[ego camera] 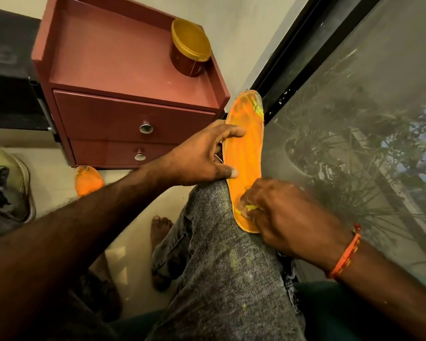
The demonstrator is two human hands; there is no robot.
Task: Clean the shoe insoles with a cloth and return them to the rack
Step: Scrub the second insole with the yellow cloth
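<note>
A worn orange foam insole [244,153], propped on the raised knee, is gripped by the left hand [202,158] and wiped with a yellow cloth scrap [250,207] pinched by the right hand [280,212]; a second orange insole [87,179] lies on the floor, neither yet returned.

An insole [244,153] lies on the knee [214,217], the cabinet [123,94] behind-left.

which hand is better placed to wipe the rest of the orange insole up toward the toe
The right hand: it already pinches the yellow cloth against the heel end of the orange insole. The left hand grips the insole's edge, steadying it on the knee.
</note>
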